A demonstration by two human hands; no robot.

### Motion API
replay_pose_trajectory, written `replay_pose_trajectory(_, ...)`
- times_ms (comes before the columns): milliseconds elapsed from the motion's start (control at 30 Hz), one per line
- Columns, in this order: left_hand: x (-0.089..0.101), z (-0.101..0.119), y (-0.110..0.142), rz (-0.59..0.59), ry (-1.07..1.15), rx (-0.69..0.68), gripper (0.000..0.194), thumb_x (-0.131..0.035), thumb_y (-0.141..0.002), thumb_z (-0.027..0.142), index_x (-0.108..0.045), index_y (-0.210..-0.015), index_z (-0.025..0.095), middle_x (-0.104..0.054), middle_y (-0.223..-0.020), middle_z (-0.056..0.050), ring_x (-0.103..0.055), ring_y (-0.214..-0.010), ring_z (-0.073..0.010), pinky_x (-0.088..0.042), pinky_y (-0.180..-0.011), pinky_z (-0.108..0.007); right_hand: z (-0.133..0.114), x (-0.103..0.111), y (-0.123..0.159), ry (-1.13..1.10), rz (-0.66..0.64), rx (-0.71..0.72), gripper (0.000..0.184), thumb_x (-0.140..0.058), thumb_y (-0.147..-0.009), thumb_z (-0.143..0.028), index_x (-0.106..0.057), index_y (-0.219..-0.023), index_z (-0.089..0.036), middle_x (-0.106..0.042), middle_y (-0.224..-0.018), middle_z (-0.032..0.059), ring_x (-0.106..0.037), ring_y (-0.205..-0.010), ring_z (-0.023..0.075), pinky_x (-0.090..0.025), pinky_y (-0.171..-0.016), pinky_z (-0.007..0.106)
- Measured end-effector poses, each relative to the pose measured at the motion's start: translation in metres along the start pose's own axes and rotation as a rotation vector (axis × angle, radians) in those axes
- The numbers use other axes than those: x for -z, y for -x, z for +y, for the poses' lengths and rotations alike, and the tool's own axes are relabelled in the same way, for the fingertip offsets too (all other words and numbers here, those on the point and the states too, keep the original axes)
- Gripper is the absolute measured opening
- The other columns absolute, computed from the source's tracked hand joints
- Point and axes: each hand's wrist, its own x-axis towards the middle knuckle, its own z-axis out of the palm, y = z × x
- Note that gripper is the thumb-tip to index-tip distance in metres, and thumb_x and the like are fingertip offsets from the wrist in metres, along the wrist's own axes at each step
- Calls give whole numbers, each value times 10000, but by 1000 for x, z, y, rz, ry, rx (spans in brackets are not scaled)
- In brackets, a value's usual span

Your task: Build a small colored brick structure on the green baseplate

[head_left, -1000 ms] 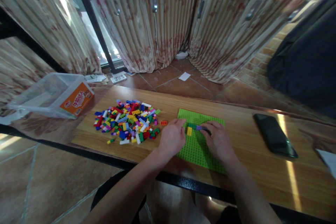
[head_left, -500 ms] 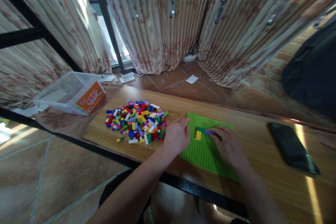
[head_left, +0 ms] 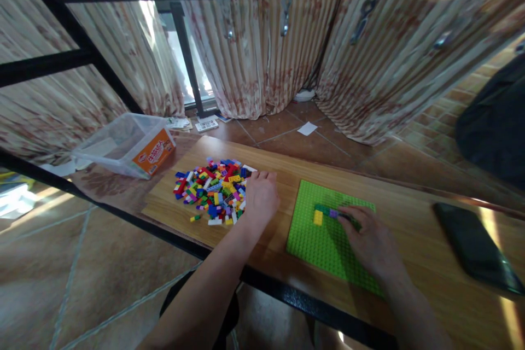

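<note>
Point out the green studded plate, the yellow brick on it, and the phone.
Green plate [head_left: 322, 249]: head view, bare studs near its middle.
Yellow brick [head_left: 318, 218]: head view, middle of it.
Phone [head_left: 473, 245]: head view, dark face.

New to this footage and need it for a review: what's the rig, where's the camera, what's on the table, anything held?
No machine here: just one person's bare left hand and right hand. Every picture comes from one head-worn camera looking forward and down.

On the wooden tabletop lie a pile of loose bricks, a green baseplate and a dark phone.

The left hand is at the pile's right edge. The right hand is beside the purple brick on the baseplate. I can't tell whether either holds a brick.
</note>
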Motion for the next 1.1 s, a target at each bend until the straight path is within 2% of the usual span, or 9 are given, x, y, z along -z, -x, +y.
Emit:
replay_pose_trajectory(200,2,-5,-3,-43,-84,16,276,-522,-865,101,-664,-1094,162,-694,-1056,-102,-574,-1025,-282,-450,-861,-414,-5,2,-1,-2,0,-4,281,-498,-895,-392,-703,-952,-208,-690,-1022,116,-619,-963,271,-490,-914,470)
replay_pose_trajectory(600,1,-4,-3,-77,-122,7,326,-527,-844,87,-658,-1135,158,-684,-1083,-101,-619,-1029,-266,-442,-886,-396,-9,5,-2,-13,-23,-14,283,-490,-909,-357,-708,-935,-179,-690,-999,113,-615,-946,255,-486,-894,429)
replay_pose_trajectory(900,3,-3,-3,-93,-60,15,359,-546,-844,123,-646,-1187,159,-696,-1129,-99,-628,-1069,-265,-436,-903,-394,-7,6,-1,-8,-33,-15,287,-496,-909,-372,-708,-930,-180,-693,-1001,111,-619,-939,258,-486,-887,430)
replay_pose_trajectory(1100,12,-1,-3,-41,-7,78,241,-493,-921,244,-705,-1009,168,-740,-979,-101,-664,-991,-254,-443,-910,-382,-6,5,-2,-4,-44,-45,308,-493,-898,-401,-711,-923,-184,-695,-1004,111,-626,-927,262,-492,-879,436)
